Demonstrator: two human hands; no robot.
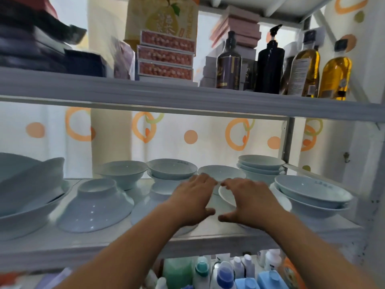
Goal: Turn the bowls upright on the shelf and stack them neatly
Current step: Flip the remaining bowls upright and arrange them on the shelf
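Bowls sit all over the shelf (87, 245), and both my hands are reaching in over the middle of it. My left hand (192, 200) and my right hand (253, 202) are side by side, palms down, with a small gap between them. Both are spread and loose, and neither one is holding anything.

Closest to my hands, partly under my right hand, lies a flat white plate (226, 195). Under my left wrist I see a pale round shape, but I cannot tell what it is.

Just past my fingertips, straight ahead, stands an upright bowl (221, 173). It is in line with the gap, so both hands are about as near to it. I think it is the one I will take next, one hand on each side.

Off to the left of my left hand is an upside-down bowl (95, 207), foot ring up. My left hand is much nearer to it. It has not been turned over yet.

To the right of my right hand is a low stack of upright bowls (312, 195). Farther back on that side stands a taller stack (260, 166). Back and to the left sits a pair of stacked bowls (171, 170).
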